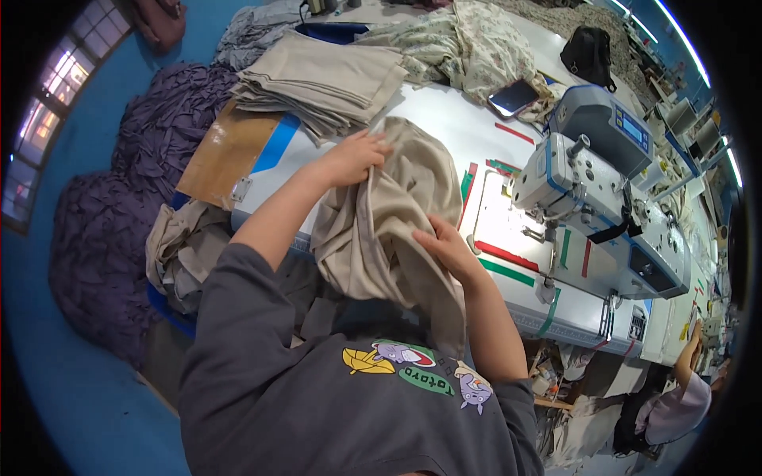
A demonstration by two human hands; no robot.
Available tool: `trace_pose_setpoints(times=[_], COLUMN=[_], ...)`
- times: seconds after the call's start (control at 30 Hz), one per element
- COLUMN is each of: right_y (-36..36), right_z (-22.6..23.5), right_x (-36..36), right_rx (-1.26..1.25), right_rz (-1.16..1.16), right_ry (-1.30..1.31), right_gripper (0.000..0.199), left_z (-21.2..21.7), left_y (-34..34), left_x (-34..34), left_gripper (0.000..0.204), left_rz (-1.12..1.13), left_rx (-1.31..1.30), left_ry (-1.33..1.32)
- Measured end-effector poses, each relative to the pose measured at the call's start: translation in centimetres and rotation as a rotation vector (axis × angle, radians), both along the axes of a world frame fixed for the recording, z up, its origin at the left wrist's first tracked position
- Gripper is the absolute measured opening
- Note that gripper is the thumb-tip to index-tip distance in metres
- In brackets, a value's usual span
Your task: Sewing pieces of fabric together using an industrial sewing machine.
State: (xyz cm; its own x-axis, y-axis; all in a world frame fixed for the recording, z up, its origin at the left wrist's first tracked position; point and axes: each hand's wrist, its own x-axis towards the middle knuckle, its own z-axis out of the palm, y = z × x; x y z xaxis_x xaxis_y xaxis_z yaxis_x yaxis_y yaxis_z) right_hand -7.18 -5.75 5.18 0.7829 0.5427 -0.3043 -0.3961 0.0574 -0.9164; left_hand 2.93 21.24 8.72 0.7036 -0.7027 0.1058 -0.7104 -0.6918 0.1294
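Beige cloth (381, 226), bunched & folded, sits at near edge of wht. table (432, 103), part on top, part hanging over twd. person's front. L hand (355, 159) is at its upper L side: fingers curled in, nearly closed, w/ a fold of cloth pinched betw. thumb & fingers. R hand (451, 250) is on the cloth's R side, lower down: thumb & fingers partly spread, touching cloth; can't tell how firmly they grip, as folds hide some of it.

Just beyond cloth, to upper L: stack of flat beige pcs. (325, 75), near a brown board (226, 155) & blue strip (275, 144). R of cloth: sewing machine (587, 174), wht. w/ gray parts, lamp-lit at needle area; red & grn. tape strips on table around it. Phone (514, 99) lies behind machine, by floral fabric (488, 47); blk. bag (589, 57) farther back.

Far L: big purple heap (103, 254) against blue wall, & crumpled beige pcs. (186, 250) in a blue bin. Lower R, well apart: co-worker (675, 412), arm reaching to another table.
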Motion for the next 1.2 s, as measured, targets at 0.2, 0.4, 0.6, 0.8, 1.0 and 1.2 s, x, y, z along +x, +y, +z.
trace_pose_setpoints(times=[0.2, 0.4, 0.6, 0.8, 1.0, 1.2], right_y=[-3.7, -2.3, -10.3, -17.8, -27.7, -23.2], right_z=[7.4, 11.5, 9.7, 2.6, -1.7, 0.6], right_x=[-3.0, -6.7, -7.7, -5.4, -5.7, -4.0], right_rx=[0.096, 0.110, 0.336, -1.069, -1.250, -1.656], right_rz=[0.144, 0.741, 0.555, 0.009, -0.243, -0.399], right_ry=[-0.063, -0.519, -0.598, -0.594, -0.628, -1.341], right_gripper=[0.035, 0.038, 0.043, 0.027, 0.020, 0.054], left_z=[6.3, 14.9, 13.9, 0.5, -8.8, -8.2], left_y=[5.7, 14.1, 10.2, -4.4, -14.5, -17.8], left_x=[-12.7, -21.2, -20.4, -5.4, -0.9, -1.1], left_gripper=[0.016, 0.014, 0.026, 0.018, 0.018, 0.011], left_rz=[0.003, 0.680, 0.516, 0.214, -0.005, -0.058], left_rx=[-0.180, -0.128, -0.590, -0.345, -0.501, -0.557], left_ry=[0.097, 0.007, 0.127, -0.093, -0.073, -0.077])
